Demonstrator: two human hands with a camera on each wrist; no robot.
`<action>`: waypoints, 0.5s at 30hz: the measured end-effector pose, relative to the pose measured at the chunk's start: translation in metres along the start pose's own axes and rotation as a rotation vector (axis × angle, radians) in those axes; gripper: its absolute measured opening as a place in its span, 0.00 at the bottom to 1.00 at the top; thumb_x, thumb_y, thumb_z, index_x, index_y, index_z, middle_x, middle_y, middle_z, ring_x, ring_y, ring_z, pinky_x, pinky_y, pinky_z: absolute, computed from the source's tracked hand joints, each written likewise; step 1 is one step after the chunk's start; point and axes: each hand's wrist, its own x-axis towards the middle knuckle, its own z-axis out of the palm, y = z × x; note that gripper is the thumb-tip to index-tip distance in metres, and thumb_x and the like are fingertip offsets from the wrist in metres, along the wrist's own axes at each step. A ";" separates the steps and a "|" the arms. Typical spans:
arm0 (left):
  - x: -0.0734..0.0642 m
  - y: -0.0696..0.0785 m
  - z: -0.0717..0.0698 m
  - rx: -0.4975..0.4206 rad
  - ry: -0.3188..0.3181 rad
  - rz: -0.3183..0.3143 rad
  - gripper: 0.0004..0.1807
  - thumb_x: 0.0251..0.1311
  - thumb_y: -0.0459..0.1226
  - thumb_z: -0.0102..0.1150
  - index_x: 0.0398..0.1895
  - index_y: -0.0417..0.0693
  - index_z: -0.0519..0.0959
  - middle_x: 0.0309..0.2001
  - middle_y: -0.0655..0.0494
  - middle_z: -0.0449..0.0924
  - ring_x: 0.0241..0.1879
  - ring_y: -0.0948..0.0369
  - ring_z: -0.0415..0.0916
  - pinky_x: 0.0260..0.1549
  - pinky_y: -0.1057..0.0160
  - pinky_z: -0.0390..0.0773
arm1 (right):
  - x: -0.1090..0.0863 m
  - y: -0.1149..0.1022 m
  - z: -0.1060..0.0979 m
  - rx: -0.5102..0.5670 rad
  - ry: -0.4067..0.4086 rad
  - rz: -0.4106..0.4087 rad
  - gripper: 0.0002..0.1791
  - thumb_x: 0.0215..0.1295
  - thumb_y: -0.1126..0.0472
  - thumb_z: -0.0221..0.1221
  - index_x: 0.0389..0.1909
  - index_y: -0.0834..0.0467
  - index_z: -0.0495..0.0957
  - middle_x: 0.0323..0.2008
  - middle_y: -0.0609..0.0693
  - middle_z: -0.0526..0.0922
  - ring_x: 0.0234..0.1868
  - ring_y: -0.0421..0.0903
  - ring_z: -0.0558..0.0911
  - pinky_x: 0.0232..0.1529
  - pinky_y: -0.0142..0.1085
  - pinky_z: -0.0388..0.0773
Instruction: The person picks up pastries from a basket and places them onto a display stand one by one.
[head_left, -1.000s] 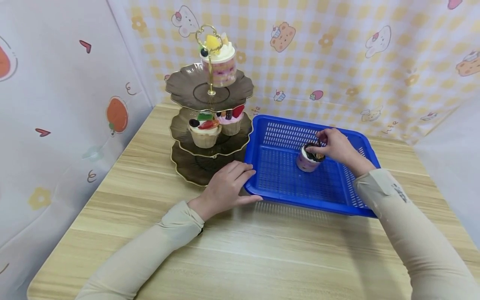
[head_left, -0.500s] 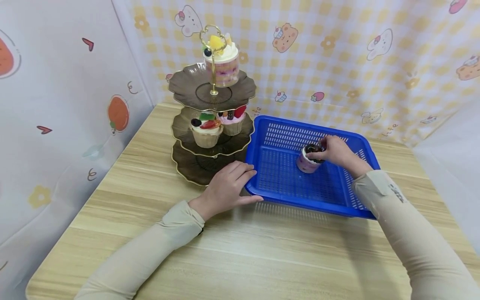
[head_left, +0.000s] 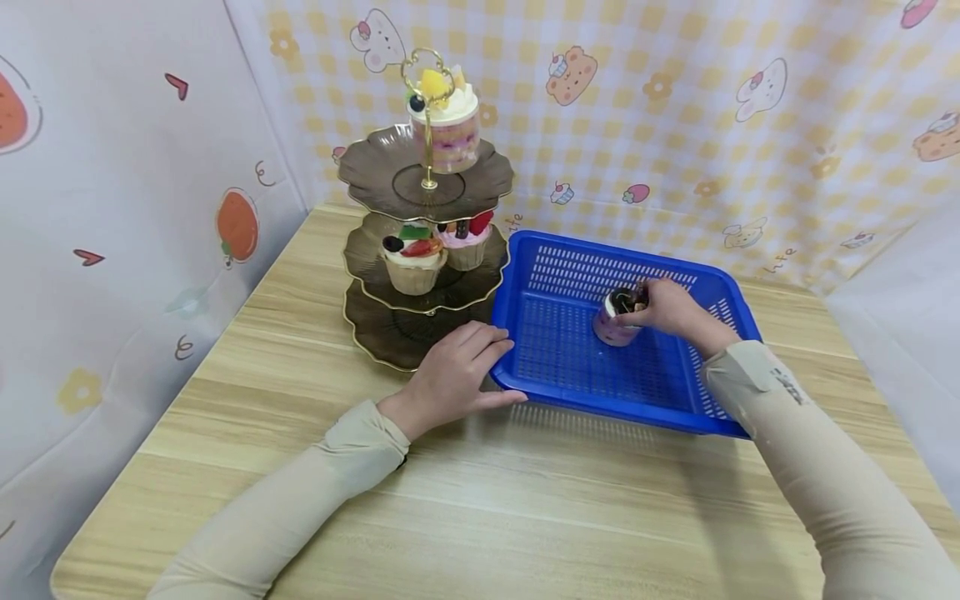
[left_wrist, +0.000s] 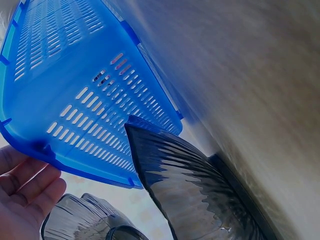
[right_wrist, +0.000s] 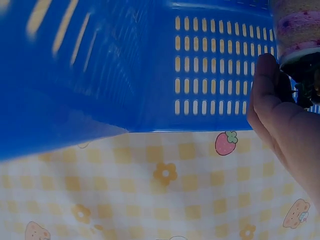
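Note:
My right hand is inside the blue plastic basket, its thumb and fingers pinching the top of a dessert cup. Dark toppings, white cream and pink-purple cake layers show on the cup. In the right wrist view, the cup is cut off at the edge, with fingers against its rim. At the basket's near left corner, my left hand rests along the rim with fingers spread. The left wrist view shows its fingertips at the outer side of the basket, not wrapped around it.
A brown three-tier stand with gold edges stands left of the basket, close to my left hand. Its top tier holds a fruit-topped dessert cup; the middle one holds two cupcakes. Patterned cloth hangs behind the wooden table.
My right hand's fingers have shifted slightly on the dessert cup's top, dipping and then drawing a little to the right. The cup, basket and left hand have stayed about where they were.

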 end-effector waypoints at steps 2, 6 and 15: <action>0.000 0.000 0.000 0.002 0.001 0.002 0.36 0.38 0.61 0.72 0.41 0.40 0.84 0.43 0.49 0.83 0.46 0.56 0.78 0.52 0.63 0.77 | 0.000 0.000 0.000 -0.004 0.002 0.000 0.23 0.51 0.51 0.70 0.33 0.67 0.74 0.27 0.59 0.79 0.27 0.51 0.77 0.29 0.40 0.72; 0.000 0.000 0.000 -0.004 0.002 0.004 0.36 0.38 0.61 0.72 0.41 0.40 0.84 0.43 0.49 0.83 0.46 0.56 0.78 0.52 0.63 0.77 | 0.000 0.000 0.001 -0.010 0.000 0.000 0.24 0.51 0.51 0.71 0.33 0.67 0.73 0.26 0.58 0.78 0.27 0.51 0.76 0.30 0.42 0.73; 0.000 0.000 0.000 -0.005 -0.002 -0.003 0.36 0.38 0.61 0.72 0.41 0.40 0.84 0.43 0.50 0.84 0.46 0.56 0.78 0.52 0.63 0.77 | -0.001 -0.001 0.002 -0.030 -0.004 -0.012 0.24 0.51 0.53 0.70 0.36 0.69 0.73 0.29 0.62 0.80 0.31 0.54 0.78 0.36 0.49 0.75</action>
